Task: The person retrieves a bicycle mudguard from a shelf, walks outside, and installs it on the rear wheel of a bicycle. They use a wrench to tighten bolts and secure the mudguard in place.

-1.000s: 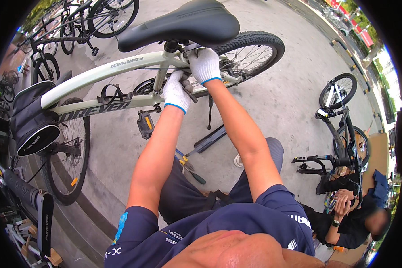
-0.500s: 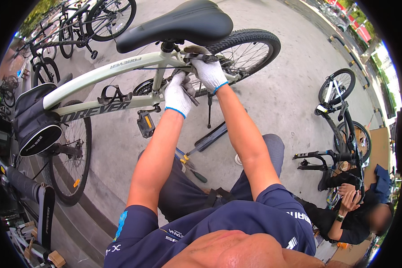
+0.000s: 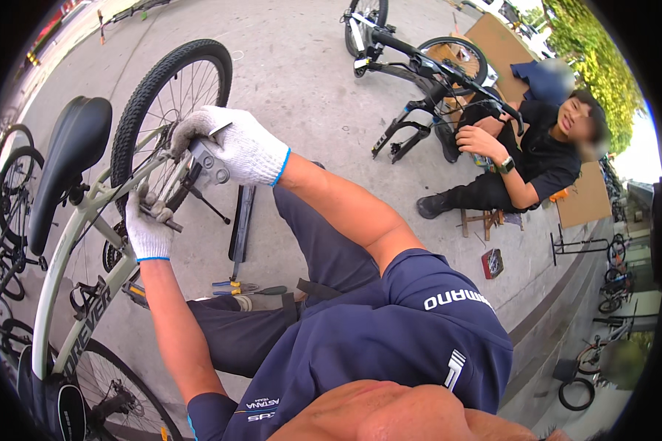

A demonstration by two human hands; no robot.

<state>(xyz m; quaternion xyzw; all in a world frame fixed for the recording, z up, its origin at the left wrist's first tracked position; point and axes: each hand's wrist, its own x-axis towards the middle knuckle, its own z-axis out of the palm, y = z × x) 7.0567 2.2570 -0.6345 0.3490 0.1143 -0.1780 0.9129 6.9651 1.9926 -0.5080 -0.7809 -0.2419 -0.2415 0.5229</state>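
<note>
Both my hands wear white knitted gloves with grey palms and are at the rear of a pale green bicycle (image 3: pixel 99 198). My right hand (image 3: pixel 239 143) is closed around a flat grey metal piece (image 3: pixel 210 167) with round parts on its face, beside the rear wheel (image 3: pixel 221 73). Lower and to the left, my left hand (image 3: pixel 151 229) is closed on a short dark rod (image 3: pixel 162 220), near the frame behind the seat tube. The gloves hide what the fingertips touch. A black saddle (image 3: pixel 70 165) stands left of the hands.
Pliers (image 3: pixel 232 285), a green-handled tool (image 3: pixel 272 290) and a long black part (image 3: pixel 240 228) lie on the concrete by my legs. A seated person in black (image 3: pixel 526 147) is at right beside another bicycle (image 3: pixel 401 48). A small red box (image 3: pixel 493 263) rests on the ground.
The view has swung right, so the bicycle sits farther left. My right hand has come away from the frame beneath the saddle, and the grey metal piece now shows in it. My left hand keeps the rod.
</note>
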